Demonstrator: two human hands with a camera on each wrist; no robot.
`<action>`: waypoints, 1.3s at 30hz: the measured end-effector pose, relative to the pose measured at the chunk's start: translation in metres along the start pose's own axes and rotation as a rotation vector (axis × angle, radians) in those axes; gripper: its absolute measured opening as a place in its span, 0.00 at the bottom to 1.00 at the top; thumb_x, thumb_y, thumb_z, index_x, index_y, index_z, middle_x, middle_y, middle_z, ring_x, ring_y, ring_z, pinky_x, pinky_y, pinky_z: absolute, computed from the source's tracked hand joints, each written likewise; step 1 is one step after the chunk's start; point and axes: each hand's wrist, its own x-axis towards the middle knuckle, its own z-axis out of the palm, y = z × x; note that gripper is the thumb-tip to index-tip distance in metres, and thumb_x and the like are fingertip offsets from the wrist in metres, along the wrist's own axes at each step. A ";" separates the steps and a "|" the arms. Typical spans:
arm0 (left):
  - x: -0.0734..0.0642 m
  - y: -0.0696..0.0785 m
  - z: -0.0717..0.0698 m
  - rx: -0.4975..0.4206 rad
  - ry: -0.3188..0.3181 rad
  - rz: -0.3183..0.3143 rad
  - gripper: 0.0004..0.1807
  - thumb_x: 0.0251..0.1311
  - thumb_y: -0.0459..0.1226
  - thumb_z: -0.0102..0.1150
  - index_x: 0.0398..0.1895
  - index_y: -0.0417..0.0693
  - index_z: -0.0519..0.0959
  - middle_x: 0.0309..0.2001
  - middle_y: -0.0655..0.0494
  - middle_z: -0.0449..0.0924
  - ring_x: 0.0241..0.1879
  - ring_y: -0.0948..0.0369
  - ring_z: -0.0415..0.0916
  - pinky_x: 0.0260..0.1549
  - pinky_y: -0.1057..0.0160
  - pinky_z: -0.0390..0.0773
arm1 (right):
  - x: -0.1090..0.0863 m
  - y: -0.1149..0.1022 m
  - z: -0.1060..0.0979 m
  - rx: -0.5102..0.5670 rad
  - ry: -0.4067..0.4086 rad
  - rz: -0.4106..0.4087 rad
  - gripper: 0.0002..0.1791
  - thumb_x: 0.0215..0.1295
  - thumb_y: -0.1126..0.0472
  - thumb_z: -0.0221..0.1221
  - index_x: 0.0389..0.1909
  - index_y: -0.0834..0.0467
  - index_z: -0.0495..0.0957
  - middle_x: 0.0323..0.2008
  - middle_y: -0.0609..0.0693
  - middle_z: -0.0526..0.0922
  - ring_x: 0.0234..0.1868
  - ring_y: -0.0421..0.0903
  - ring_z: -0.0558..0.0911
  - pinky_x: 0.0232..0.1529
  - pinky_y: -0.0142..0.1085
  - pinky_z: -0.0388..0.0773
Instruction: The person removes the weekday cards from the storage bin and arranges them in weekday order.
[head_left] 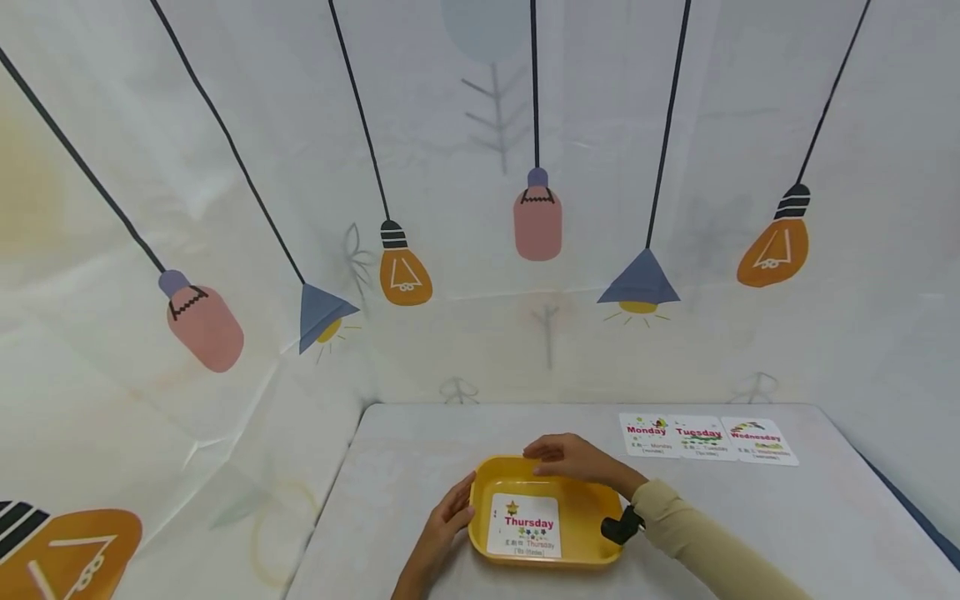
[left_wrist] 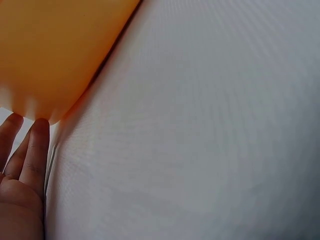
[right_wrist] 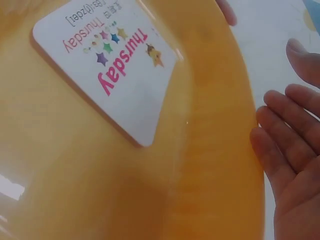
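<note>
A yellow tray (head_left: 592, 517) with rounded corners sits on the white-covered table, and a white "Thursday" card (head_left: 523, 546) lies face up in its left half. My left hand (head_left: 447, 518) is at the tray's left side; in the left wrist view its straight fingertips (left_wrist: 40, 132) meet the tray's outer wall (left_wrist: 47, 55). Over the far rim reaches my right hand (head_left: 573, 458), its fingers loosely extended. From the right wrist, the right fingers (right_wrist: 287, 122) show just outside the rim, close beside the tray wall (right_wrist: 225, 125), and nothing is held in them.
Monday (head_left: 647, 436), Tuesday (head_left: 703, 437) and Wednesday (head_left: 759, 442) cards lie in a row at the table's back right. A pale cloth printed with hanging lamps (head_left: 537, 221) rises behind and to the left. A black band (head_left: 621, 527) is on the right wrist.
</note>
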 end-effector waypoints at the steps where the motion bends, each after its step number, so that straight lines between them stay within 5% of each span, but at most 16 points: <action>1: 0.000 0.000 0.000 -0.001 0.000 0.003 0.32 0.73 0.42 0.52 0.77 0.48 0.59 0.77 0.41 0.55 0.75 0.43 0.57 0.60 0.65 0.77 | 0.001 0.001 0.001 0.007 0.001 -0.004 0.20 0.69 0.56 0.62 0.59 0.58 0.79 0.57 0.55 0.84 0.60 0.54 0.82 0.59 0.43 0.80; 9: 0.002 0.000 -0.002 0.011 0.010 -0.002 0.31 0.73 0.42 0.52 0.77 0.49 0.59 0.77 0.42 0.56 0.75 0.44 0.58 0.60 0.64 0.77 | 0.005 0.000 0.009 0.031 -0.010 0.042 0.20 0.68 0.56 0.63 0.58 0.57 0.80 0.58 0.54 0.83 0.60 0.53 0.82 0.58 0.42 0.80; 26: 0.002 -0.001 0.001 0.016 0.038 -0.036 0.32 0.71 0.45 0.54 0.77 0.52 0.61 0.77 0.42 0.58 0.74 0.43 0.59 0.61 0.60 0.77 | 0.007 0.019 0.026 0.063 -0.068 -0.004 0.22 0.70 0.51 0.61 0.58 0.59 0.80 0.58 0.55 0.83 0.60 0.50 0.82 0.59 0.41 0.80; 39: 0.001 0.001 0.004 0.026 0.048 -0.039 0.32 0.72 0.46 0.53 0.77 0.51 0.61 0.77 0.41 0.57 0.74 0.43 0.59 0.62 0.58 0.77 | 0.006 0.034 0.037 -0.137 -0.074 0.027 0.22 0.66 0.45 0.64 0.58 0.49 0.81 0.54 0.41 0.85 0.56 0.40 0.82 0.58 0.38 0.80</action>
